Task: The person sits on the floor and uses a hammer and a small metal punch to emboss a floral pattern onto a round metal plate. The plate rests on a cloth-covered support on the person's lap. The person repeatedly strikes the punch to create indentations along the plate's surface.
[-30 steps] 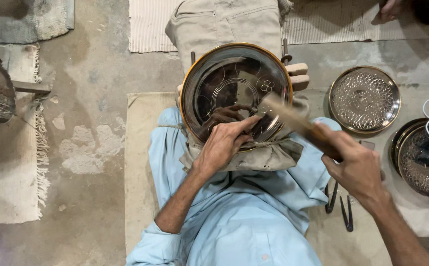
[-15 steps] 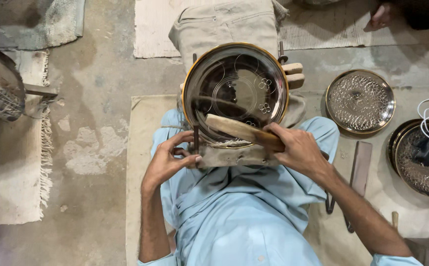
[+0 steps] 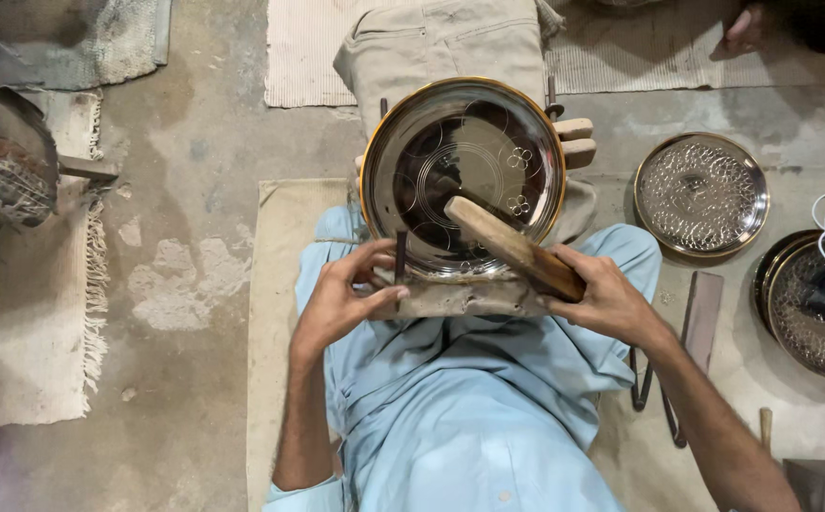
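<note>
In the head view, a round metal plate (image 3: 462, 178) with a brass-coloured rim was seen propped on a cloth-covered rest (image 3: 460, 296) across the lap of the seated person, faint circles and small flower marks showing on its dark face. A thin dark punch (image 3: 399, 258) was pinched upright between the thumb and fingertips of the left hand (image 3: 336, 301), its upper end set against the lower left part of the plate near the rim. A wooden mallet (image 3: 512, 246) was gripped by the closed fingers of the right hand (image 3: 606, 301); its head lay over the lower middle of the plate, apart from the punch.

The step in hand was judged to be the placing of the punch for engraving, with no blow being struck. For the next move, the punch would need to be steadied on a marked line, and the mallet brought across to its free end.

A finished patterned plate (image 3: 702, 194) lay on the floor to the right, a second dish (image 3: 810, 313) beyond it, and dark pliers (image 3: 654, 403) beside the right forearm.
</note>
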